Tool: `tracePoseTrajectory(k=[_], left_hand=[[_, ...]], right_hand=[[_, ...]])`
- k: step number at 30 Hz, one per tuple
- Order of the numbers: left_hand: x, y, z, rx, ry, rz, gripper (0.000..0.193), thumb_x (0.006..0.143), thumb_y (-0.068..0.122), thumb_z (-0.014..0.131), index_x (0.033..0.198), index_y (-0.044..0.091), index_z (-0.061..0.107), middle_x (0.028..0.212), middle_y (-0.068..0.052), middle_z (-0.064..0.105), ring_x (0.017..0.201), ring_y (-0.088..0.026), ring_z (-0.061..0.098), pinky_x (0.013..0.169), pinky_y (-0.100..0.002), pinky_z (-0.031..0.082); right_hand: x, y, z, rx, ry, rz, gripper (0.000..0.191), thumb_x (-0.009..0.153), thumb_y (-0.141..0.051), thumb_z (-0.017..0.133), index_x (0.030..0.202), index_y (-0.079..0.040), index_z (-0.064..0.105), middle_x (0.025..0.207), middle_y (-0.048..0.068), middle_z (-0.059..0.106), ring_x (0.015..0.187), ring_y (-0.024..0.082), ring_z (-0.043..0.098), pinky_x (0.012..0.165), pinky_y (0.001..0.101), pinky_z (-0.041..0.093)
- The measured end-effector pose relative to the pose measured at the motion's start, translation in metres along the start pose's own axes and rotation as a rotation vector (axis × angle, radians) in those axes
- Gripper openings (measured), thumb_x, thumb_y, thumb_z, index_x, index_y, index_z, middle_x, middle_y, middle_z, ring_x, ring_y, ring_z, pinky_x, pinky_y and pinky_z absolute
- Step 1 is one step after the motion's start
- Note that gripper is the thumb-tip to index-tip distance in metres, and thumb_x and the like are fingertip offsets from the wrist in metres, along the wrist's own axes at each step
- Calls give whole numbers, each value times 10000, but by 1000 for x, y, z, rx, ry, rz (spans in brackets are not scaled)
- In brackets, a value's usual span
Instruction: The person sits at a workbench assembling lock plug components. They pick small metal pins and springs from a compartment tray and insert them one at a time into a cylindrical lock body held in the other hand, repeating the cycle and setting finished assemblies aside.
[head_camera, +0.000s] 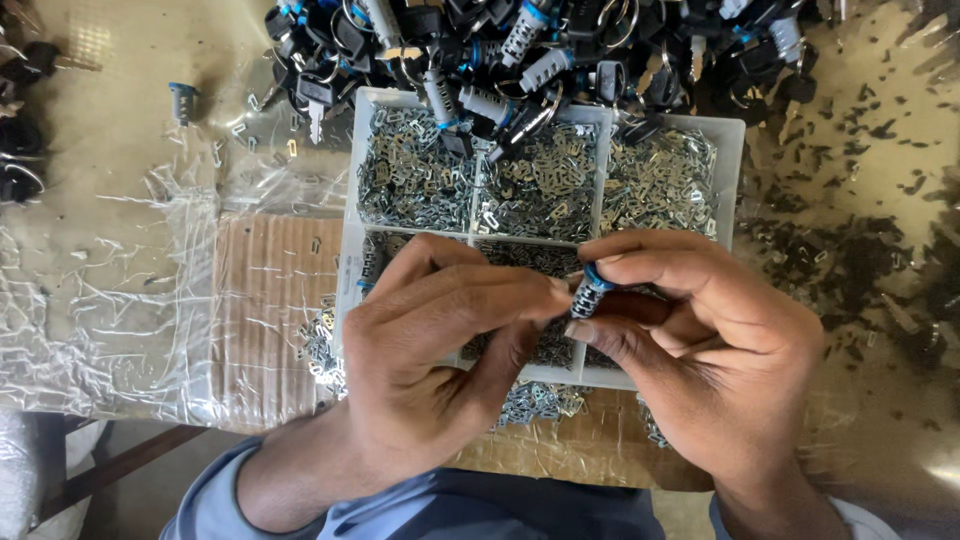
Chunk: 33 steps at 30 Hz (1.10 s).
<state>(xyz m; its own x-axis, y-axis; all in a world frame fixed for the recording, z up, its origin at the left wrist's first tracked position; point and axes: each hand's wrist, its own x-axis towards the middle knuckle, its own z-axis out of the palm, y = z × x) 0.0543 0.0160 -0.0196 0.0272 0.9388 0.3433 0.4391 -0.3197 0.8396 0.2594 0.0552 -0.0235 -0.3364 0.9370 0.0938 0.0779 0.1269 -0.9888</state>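
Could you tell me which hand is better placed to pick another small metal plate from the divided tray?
Left, probably. The right hand grips the lock cylinder between thumb and forefinger, so it is occupied. The left hand's fingers only pinch at the cylinder's side, directly over the white tray of plates.

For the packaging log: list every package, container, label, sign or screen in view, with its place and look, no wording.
White plastic compartment tray: centre of the table, rectangular, divided, holding small silvery metal plates; both hands work above it.
Brown corrugated cardboard sheet: flat under the tray, at its left and near edge.
Clear crumpled plastic wrap: left on the table, partly over the cardboard.
No labels, signs or screens show.
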Motion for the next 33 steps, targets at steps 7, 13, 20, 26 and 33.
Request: tracePoseTrajectory(k=[7, 13, 20, 26, 33], left_hand=[[-3, -4, 3, -126, 18, -70, 161, 925, 66, 830, 1067, 87, 757, 991, -24, 783, 857, -106, 677, 714, -235, 524], [-7, -3, 5, -368, 17, -142, 113, 1002, 38, 782, 1105, 27, 735, 1006, -93, 769, 873, -118, 754, 741, -227, 614], [-7, -2, 4, -331, 18, -126, 110, 991, 27, 789, 1087, 26, 737, 984, -93, 765, 853, -122, 771, 720, -217, 624], [-7, -4, 3, -292, -7, -109, 132, 930, -13, 799, 1035, 47, 747, 942, -73, 767, 861, -124, 760, 745, -232, 619], [-7, -8, 3, -385, -62, -134, 134, 933, -42, 770, 1037, 37, 741, 984, -89, 774, 900, -131, 771, 784, -237, 641]], right_hand=[[1, 3, 0, 20, -33, -31, 265, 917, 136, 709, 1172, 85, 655, 1275, 221, 686, 1084, 238, 780, 920, 284, 708], [-2, 5, -1, 9, -44, -52, 235, 917, 85, 752, 1137, 66, 675, 1248, 209, 697, 1013, 204, 781, 838, 240, 703], [-3, 1, 0, -94, -39, -38, 247, 866, 115, 786, 1081, 31, 698, 1211, 182, 720, 963, 170, 770, 771, 209, 669], [-1, -1, 2, -129, -30, -95, 250, 793, 129, 780, 999, 17, 695, 1124, 166, 722, 984, 177, 757, 807, 226, 640], [-3, 0, 2, -177, -11, -66, 249, 819, 101, 812, 1025, 21, 699, 1154, 164, 732, 971, 166, 777, 751, 208, 659]])
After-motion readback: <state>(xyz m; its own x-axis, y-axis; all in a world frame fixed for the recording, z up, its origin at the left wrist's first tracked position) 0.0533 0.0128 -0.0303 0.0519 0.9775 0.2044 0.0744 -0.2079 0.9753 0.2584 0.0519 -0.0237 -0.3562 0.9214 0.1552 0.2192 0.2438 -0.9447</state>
